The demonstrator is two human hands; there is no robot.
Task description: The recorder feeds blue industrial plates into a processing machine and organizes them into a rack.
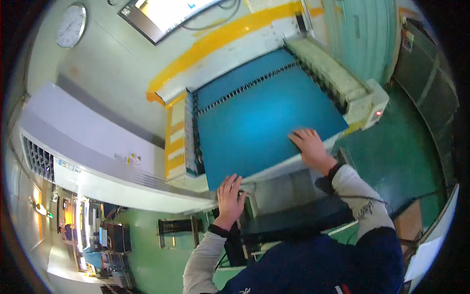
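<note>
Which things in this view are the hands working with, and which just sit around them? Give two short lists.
In hand: blue sheet; left hand at its near corner; right hand flat on its near edge; machine bed.

Around: wall clock; wall screen; white unit.

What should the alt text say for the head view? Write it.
A person's two bare hands press on a large blue sheet lying on a machine bed: the left hand at its near edge, the right hand flat on its right corner. A round wall clock hangs at upper left.
</note>
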